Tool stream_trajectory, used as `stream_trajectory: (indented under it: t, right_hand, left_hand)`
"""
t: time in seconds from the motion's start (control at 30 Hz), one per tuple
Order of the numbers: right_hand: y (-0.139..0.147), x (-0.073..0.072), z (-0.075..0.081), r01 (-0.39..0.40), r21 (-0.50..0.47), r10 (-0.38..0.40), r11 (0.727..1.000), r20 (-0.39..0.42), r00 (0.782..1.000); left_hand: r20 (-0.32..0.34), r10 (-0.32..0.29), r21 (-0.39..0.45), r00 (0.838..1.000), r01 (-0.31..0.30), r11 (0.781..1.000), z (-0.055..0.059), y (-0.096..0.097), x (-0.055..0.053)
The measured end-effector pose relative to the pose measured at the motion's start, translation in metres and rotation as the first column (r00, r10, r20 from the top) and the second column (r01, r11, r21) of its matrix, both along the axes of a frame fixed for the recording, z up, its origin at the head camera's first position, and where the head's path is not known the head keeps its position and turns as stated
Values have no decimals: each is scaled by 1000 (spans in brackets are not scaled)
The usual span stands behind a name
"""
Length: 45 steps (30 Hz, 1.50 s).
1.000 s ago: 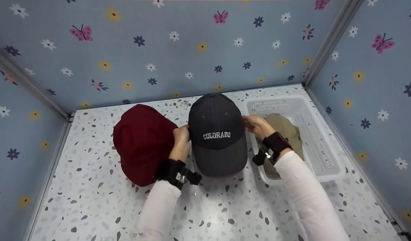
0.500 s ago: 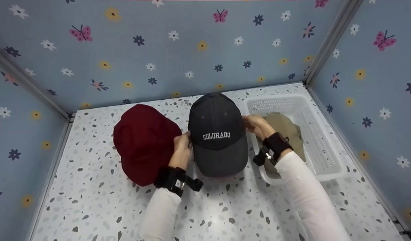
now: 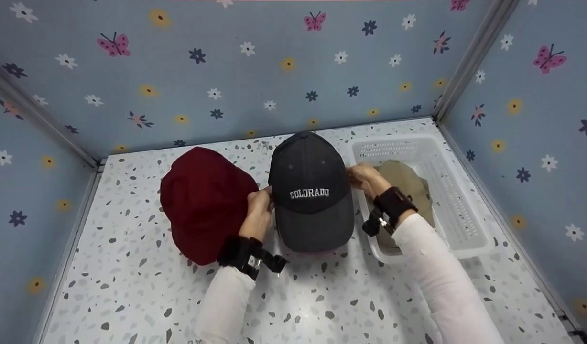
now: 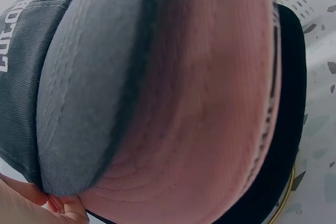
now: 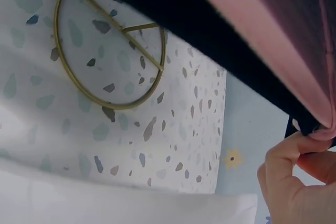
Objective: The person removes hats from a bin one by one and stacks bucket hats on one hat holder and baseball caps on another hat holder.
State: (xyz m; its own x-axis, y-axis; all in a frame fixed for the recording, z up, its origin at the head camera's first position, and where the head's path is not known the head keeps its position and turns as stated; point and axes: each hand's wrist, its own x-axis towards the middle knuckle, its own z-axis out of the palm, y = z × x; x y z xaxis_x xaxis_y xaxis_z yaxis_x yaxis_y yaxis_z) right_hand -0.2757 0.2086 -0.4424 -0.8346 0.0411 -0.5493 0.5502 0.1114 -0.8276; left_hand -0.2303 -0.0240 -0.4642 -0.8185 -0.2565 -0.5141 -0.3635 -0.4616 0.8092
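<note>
A dark grey baseball cap (image 3: 310, 167) lettered COLORADO faces me at the middle of the table. Under its brim, the left wrist view shows a pink cap (image 4: 220, 87) and, lowest, a black brim (image 4: 291, 72). My left hand (image 3: 259, 210) pinches the grey cap's left edge near the brim's corner. On the other side my right hand (image 3: 367, 177) pinches the rim of the stacked caps, where pink and dark edges meet in the right wrist view. A round gold wire base (image 5: 124, 31) shows on the table below the caps.
A dark red cap (image 3: 205, 200) stands left, close beside my left hand. At right a white plastic basket (image 3: 482, 239) holds a khaki cap (image 3: 406, 184), with my right forearm above it. Flowered blue panels (image 3: 255, 62) enclose the speckled table (image 3: 131, 296) at back and sides.
Both hands stay at the grey cap's edges. My left hand has shifted very slightly at the left edge; the caps have hardly moved.
</note>
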Motion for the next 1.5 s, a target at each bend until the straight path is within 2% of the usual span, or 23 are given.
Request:
stream_trajectory:
  t: [0.03, 0.1, 0.23, 0.27, 0.3, 0.33, 0.37, 0.4, 0.47, 0.53, 0.57, 0.6, 0.67, 0.77, 0.83, 0.9, 1.0, 1.03, 1.13, 1.2, 1.33, 1.4, 1.5]
  right_hand:
    - [2, -4, -6, 3, -1, -3, 1000, -3, 1000]
    - [11, -17, -27, -15, -45, 14, 999, -32, 999]
    - [13, -19, -29, -8, -69, 7, 998, -24, 1000]
    - [13, -17, -26, -8, -68, 7, 998, -20, 1000]
    - [9, -12, -17, 7, -33, -7, 999, 4, 1000]
    - [8, -10, -13, 1, -39, -1, 999, 5, 1000]
    - [15, -15, -24, -29, -90, 27, 996, -24, 999]
    - [16, -17, -27, -35, -94, 32, 995, -30, 999]
    - [21, -24, -35, -58, -100, 54, 993, -42, 998]
    - [22, -22, -31, -66, -105, 61, 992, -55, 997]
    - [22, -21, -28, -65, -119, 59, 991, -52, 997]
    - [16, -12, -12, -40, -91, 38, 995, -23, 999]
    - [14, -3, 3, -25, -142, 25, 990, -5, 1000]
    - [14, 3, 17, -28, -191, 36, 981, 39, 999]
    - [15, 6, 23, -56, -181, 66, 982, 54, 996]
    - [17, 6, 24, -101, -153, 110, 983, 48, 993]
    - [23, 5, 24, -158, -104, 161, 982, 17, 987]
    - [25, 5, 24, -171, -81, 172, 982, 5, 985]
    - [33, 6, 26, -199, -21, 198, 980, -23, 980]
    - [38, 7, 27, -220, -8, 220, 975, -37, 975]
    - [49, 11, 30, -242, 21, 243, 970, -66, 968]
    - [54, 12, 30, -251, 73, 257, 965, -98, 961]
    - [63, 14, 28, -251, 185, 282, 950, -170, 944]
  left_hand:
    - [-48, -4, 17, 999, 4, 1000, -19, -2, -9]
    - [-59, -1, -1, 998, 1, 1000, -28, -3, -14]
    - [-78, -3, 5, 997, 4, 1000, -25, -4, -10]
    - [-33, 6, -15, 999, -7, 1000, -9, -2, -2]
    - [-31, 7, -13, 999, -7, 1000, -6, -2, 0]
    - [-62, 3, 16, 998, -2, 1000, -19, -4, -5]
    - [-99, 2, 35, 995, 1, 999, -30, -5, -8]
    - [-102, 9, 12, 995, -8, 1000, -30, -4, -7]
    - [-114, -4, -26, 993, 1, 1000, -29, -4, -4]
    - [-124, -19, -65, 992, 11, 998, -23, -3, 0]
    - [-102, -17, -114, 995, 5, 993, -6, 0, 10]
    - [-71, -14, -164, 997, 2, 986, 6, 1, 14]
    - [-111, -19, -183, 994, -2, 983, 6, 0, 16]
    - [-282, 31, -204, 959, -92, 975, -33, -2, 3]
    - [-343, 32, -225, 939, -116, 967, -41, -2, 3]
    - [-386, 38, -275, 922, -154, 949, -39, 2, 8]
    - [-362, -3, -402, 932, -153, 903, 6, 11, 35]
    - [-378, -9, -440, 926, -171, 881, 14, 15, 42]
    - [-436, -28, -516, 900, -224, 826, 30, 25, 60]
    - [-488, -49, -531, 871, -252, 809, 33, 32, 69]
    - [-603, -141, -510, 785, -243, 825, 35, 48, 85]
    - [-636, -204, -512, 744, -209, 833, 36, 58, 92]
    - [-643, -300, -542, 704, -142, 828, 35, 73, 101]
